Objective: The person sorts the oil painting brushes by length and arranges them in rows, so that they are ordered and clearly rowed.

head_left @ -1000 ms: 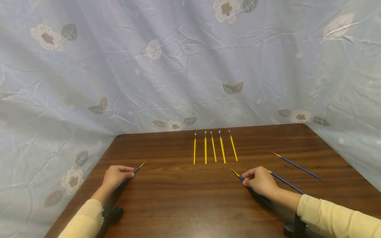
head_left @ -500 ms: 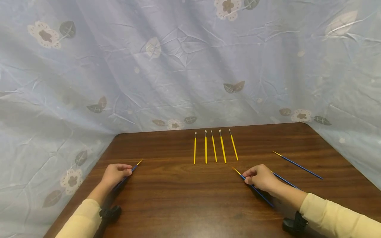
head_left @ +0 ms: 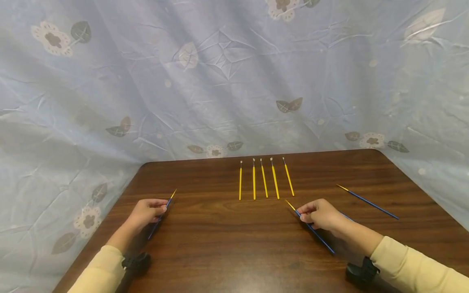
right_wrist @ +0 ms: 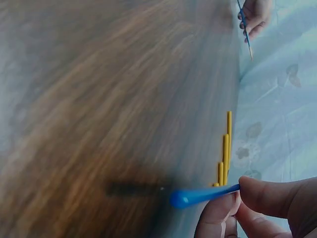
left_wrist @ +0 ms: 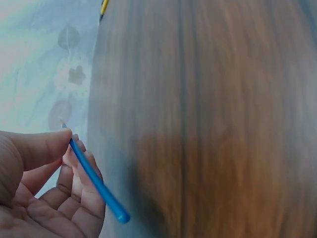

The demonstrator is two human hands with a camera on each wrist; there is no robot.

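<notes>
At the table's left side, my left hand [head_left: 148, 211] pinches a thin blue paintbrush [head_left: 153, 231] with a gold tip pointing up and away. The left wrist view shows that brush's blue handle [left_wrist: 101, 187] between thumb and fingertips. On the right, my right hand [head_left: 318, 215] pinches another blue paintbrush [head_left: 319, 237], its tip slanting toward the far left. Its handle end [right_wrist: 190, 197] faces the right wrist camera. Behind my right wrist a blue paintbrush [head_left: 346, 216] lies mostly hidden, and a further blue one [head_left: 370, 202] lies to its right.
Several yellow flat-tipped paintbrushes [head_left: 265, 183] lie side by side at the back middle of the brown wooden table [head_left: 205, 244]. A pale floral curtain [head_left: 227, 101] hangs behind the table and along its sides. Each wrist wears a black strap mount [head_left: 137, 262].
The left brush has turned more upright, so its lower handle shows below my hand. My right hand, with its brush, covers more of the blue brush behind it. The view has tilted slightly.
</notes>
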